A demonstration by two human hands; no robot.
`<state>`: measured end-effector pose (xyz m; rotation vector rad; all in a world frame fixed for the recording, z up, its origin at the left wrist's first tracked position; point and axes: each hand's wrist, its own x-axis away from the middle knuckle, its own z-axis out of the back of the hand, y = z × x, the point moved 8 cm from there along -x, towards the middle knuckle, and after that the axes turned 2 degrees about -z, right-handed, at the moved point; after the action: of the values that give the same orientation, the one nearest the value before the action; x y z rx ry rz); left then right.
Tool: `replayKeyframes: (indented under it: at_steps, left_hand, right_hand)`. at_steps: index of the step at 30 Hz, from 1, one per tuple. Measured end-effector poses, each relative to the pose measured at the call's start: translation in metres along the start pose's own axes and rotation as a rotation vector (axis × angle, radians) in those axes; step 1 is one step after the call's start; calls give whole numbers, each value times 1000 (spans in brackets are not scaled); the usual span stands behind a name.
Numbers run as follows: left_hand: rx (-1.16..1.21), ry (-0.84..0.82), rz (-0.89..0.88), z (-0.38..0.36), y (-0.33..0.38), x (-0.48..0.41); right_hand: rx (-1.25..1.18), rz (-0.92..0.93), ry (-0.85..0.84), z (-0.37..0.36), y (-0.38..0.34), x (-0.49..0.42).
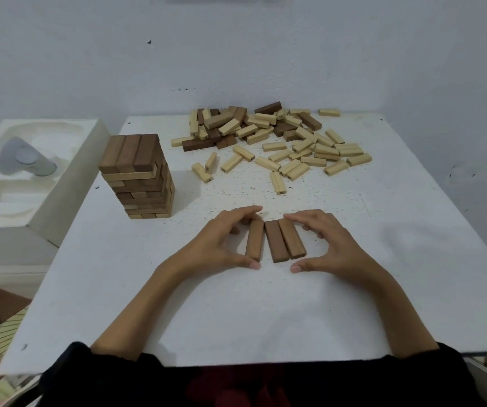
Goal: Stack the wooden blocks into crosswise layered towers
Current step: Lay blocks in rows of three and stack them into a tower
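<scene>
Three dark wooden blocks (276,242) lie lengthwise on the white worktop (236,312), between two hands. The left hand (221,245) grasps the leftmost block (255,240), thumb at its near end and fingers (245,214) curled over its far end. That block sits slightly apart from the other two blocks (292,239), which touch side by side. The right hand (333,245) curves round that pair, forefinger on the far end, thumb just beside the near end. Farther left stands a crosswise-layered tower (141,177). Beyond lies a loose pile (265,133) of pale and dark blocks.
</scene>
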<state>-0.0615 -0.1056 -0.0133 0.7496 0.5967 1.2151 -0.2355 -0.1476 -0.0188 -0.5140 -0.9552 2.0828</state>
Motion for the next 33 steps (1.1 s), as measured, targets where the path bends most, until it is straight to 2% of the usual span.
replayKeyframes:
  at_steps: [8, 11, 14, 17, 19, 21, 25, 33]
  left_hand:
    - [-66, 123, -62, -6, 7, -3]
    - [-56, 125, -70, -7, 7, -3]
    - [-5, 159, -59, -6, 8, -1]
    - [-30, 255, -64, -2, 12, 2]
    - [-67, 332, -116, 2, 18, 4]
    - [-130, 365, -201, 3, 28, 7]
    - [-318, 314, -358, -16, 47, 12]
    - [-484, 338, -469, -23, 61, 30]
  right_hand:
    - [27, 32, 103, 2, -1, -2]
    - [22, 26, 69, 1, -1, 0]
    - [-58, 13, 43, 5, -2, 0]
    - [-197, 7, 156, 17, 0, 2]
    - [-222, -3, 262, 24, 5, 5]
    - [-172, 28, 301, 23, 4, 6]
    - [-10, 93, 267, 12, -2, 3]
    - [-107, 66, 219, 19, -9, -7]
